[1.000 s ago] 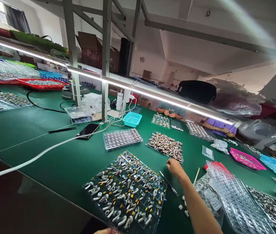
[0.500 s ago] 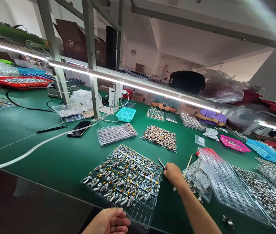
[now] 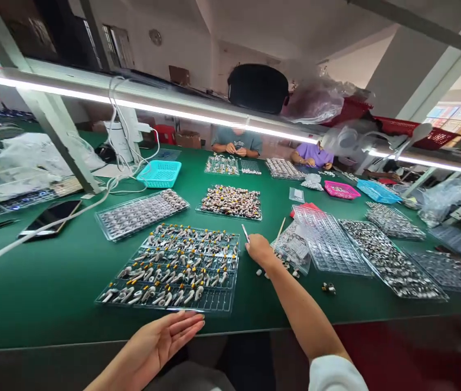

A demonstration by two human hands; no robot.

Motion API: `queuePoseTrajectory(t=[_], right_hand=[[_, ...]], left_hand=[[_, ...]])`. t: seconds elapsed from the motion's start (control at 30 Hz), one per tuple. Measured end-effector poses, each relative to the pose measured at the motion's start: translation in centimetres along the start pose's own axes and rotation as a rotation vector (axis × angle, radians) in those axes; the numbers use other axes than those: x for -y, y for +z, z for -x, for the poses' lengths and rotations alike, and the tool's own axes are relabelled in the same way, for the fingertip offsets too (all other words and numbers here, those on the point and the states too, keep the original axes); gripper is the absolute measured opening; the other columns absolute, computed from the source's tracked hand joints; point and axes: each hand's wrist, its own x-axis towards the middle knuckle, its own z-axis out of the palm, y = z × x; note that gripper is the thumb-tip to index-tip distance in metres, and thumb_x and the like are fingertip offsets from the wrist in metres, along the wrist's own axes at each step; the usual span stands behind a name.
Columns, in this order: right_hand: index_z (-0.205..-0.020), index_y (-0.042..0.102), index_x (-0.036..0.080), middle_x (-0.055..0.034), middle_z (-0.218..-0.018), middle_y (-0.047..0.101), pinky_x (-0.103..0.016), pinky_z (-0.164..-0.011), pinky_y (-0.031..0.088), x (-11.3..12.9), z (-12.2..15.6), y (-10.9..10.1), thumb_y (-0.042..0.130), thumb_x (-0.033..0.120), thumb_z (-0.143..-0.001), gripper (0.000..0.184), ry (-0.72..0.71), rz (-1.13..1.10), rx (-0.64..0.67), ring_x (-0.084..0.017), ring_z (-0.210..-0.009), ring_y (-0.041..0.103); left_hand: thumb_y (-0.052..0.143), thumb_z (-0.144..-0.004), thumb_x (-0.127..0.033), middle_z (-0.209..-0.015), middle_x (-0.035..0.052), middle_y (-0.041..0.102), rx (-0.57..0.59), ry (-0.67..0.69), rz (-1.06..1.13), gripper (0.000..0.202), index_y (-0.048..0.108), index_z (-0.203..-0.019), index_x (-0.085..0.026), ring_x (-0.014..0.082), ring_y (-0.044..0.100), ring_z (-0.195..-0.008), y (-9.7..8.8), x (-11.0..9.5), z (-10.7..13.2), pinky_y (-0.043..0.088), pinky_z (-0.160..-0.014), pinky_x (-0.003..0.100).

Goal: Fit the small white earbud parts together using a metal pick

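My left hand point(image 3: 159, 342) is palm up with its fingers stretched out, just below the front edge of a clear plastic tray point(image 3: 218, 303). Rows of small grey-white curved parts point(image 3: 169, 271) with orange-yellow tips fill most of that tray; slots at its front right corner are bare. My right hand point(image 3: 260, 251) is closed around slim metal tweezers point(image 3: 245, 233), whose tip points away beside the tray's right edge. Behind the tray lies another one heaped with mixed small parts point(image 3: 230, 201). To its left is a tray of pale round parts point(image 3: 143, 213).
Right of my right hand are a plastic bag of parts point(image 3: 296, 244), an empty-looking clear tray point(image 3: 332, 244) and a tray of shiny parts point(image 3: 393, 258). A phone point(image 3: 51, 217), a white cable point(image 3: 71, 217) and a turquoise basket point(image 3: 159, 174) lie left. Two people sit opposite.
The view has swung to the right and the tray appears squarer to me. My left hand's curled fingers have straightened. My right hand still holds the tweezers beside the tray.
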Motion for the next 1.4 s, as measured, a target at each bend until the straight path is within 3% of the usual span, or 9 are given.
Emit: queuePoseTrajectory(t=[0.17,0.3,0.47,0.63,0.73,0.83,1.03,1.23,1.4], right_hand=[[-0.125,0.061,0.016,-0.0103,-0.120,0.068,-0.032,-0.096,0.048,-4.7,5.4,-1.8,0.050,0.027,-0.097,0.032,0.022,-0.201,-0.126,-0.019,-0.103,0.066],[-0.120,0.064,0.015,-0.0129,-0.114,0.070,-0.034,-0.084,0.053,-9.3,12.8,-1.7,0.044,0.035,-0.096,0.037,0.118,-0.292,-0.206,-0.023,-0.096,0.067],[-0.127,0.058,0.016,-0.0120,-0.110,0.065,-0.034,-0.074,0.054,-11.4,18.5,1.7,0.054,0.048,-0.088,0.050,0.356,-0.458,-0.260,-0.022,-0.084,0.066],[-0.141,0.043,0.014,-0.0154,-0.126,0.052,-0.037,-0.085,0.052,-9.3,17.1,2.7,0.066,0.055,-0.078,0.079,0.490,-0.323,-0.138,-0.030,-0.102,0.063],[-0.139,0.043,0.010,-0.0179,-0.127,0.049,-0.039,-0.094,0.049,-8.5,15.6,2.2,0.071,0.054,-0.074,0.083,0.510,-0.274,-0.090,-0.034,-0.113,0.059],[-0.133,0.048,0.009,-0.0190,-0.123,0.051,-0.039,-0.092,0.049,-8.3,14.6,1.8,0.072,0.054,-0.073,0.078,0.528,-0.266,-0.061,-0.035,-0.110,0.060],[-0.117,0.057,0.014,-0.0152,-0.112,0.058,-0.034,-0.082,0.049,-7.8,12.6,1.7,0.073,0.043,-0.075,0.054,0.454,-0.322,-0.063,-0.032,-0.101,0.064],[-0.107,0.063,0.016,-0.0115,-0.103,0.063,-0.031,-0.082,0.048,-7.5,11.5,1.7,0.065,0.029,-0.080,0.030,0.359,-0.389,-0.071,-0.027,-0.097,0.064],[-0.112,0.063,0.014,-0.0120,-0.106,0.062,-0.032,-0.088,0.047,-7.6,11.1,2.0,0.055,0.016,-0.082,0.031,0.337,-0.403,-0.125,-0.025,-0.100,0.062]], left_hand=[[0.065,-0.083,-0.012,-0.124,0.0285,0.066,0.097,-0.111,-0.015,0.039,0.062,-0.117,0.005,0.0366,0.063,-0.119,-1.6,-0.5,1.5,0.055,-0.100,0.037],[0.078,-0.074,-0.027,-0.118,0.0260,0.070,0.206,-0.203,-0.160,0.041,0.072,-0.106,-0.002,0.0404,0.069,-0.107,-2.8,-1.7,2.5,0.058,-0.092,0.040],[0.082,-0.071,-0.030,-0.106,0.0180,0.074,0.392,-0.001,-0.638,0.038,0.075,-0.103,-0.011,0.0287,0.072,-0.083,1.9,-4.3,1.6,0.056,-0.065,0.029],[0.082,-0.065,-0.041,-0.110,0.0121,0.067,0.420,0.567,-1.406,0.077,0.058,-0.134,-0.016,0.0293,0.067,-0.090,12.2,-4.1,-4.7,0.053,-0.082,0.035],[0.087,-0.056,-0.040,-0.140,0.0227,0.047,0.450,0.644,-1.816,0.103,0.043,-0.144,-0.009,0.0373,0.059,-0.114,17.4,-2.9,-9.5,0.050,-0.091,0.038],[0.092,-0.045,-0.035,-0.138,0.0236,0.046,0.473,0.665,-1.911,0.105,0.048,-0.137,-0.008,0.0415,0.054,-0.120,20.7,-2.4,-12.9,0.047,-0.097,0.040],[0.093,-0.040,-0.027,-0.122,0.0180,0.058,0.521,0.681,-1.978,0.087,0.062,-0.119,-0.012,0.0385,0.062,-0.107,23.0,-1.8,-15.1,0.050,-0.089,0.038],[0.085,-0.051,-0.021,-0.108,0.0121,0.068,0.545,0.735,-1.929,0.056,0.069,-0.105,-0.016,0.0331,0.065,-0.100,23.2,-0.5,-15.3,0.049,-0.082,0.031],[0.072,-0.063,-0.014,-0.101,0.0097,0.072,0.528,0.781,-1.828,0.038,0.070,-0.101,-0.016,0.0296,0.066,-0.100,23.4,0.4,-15.3,0.048,-0.084,0.029]])
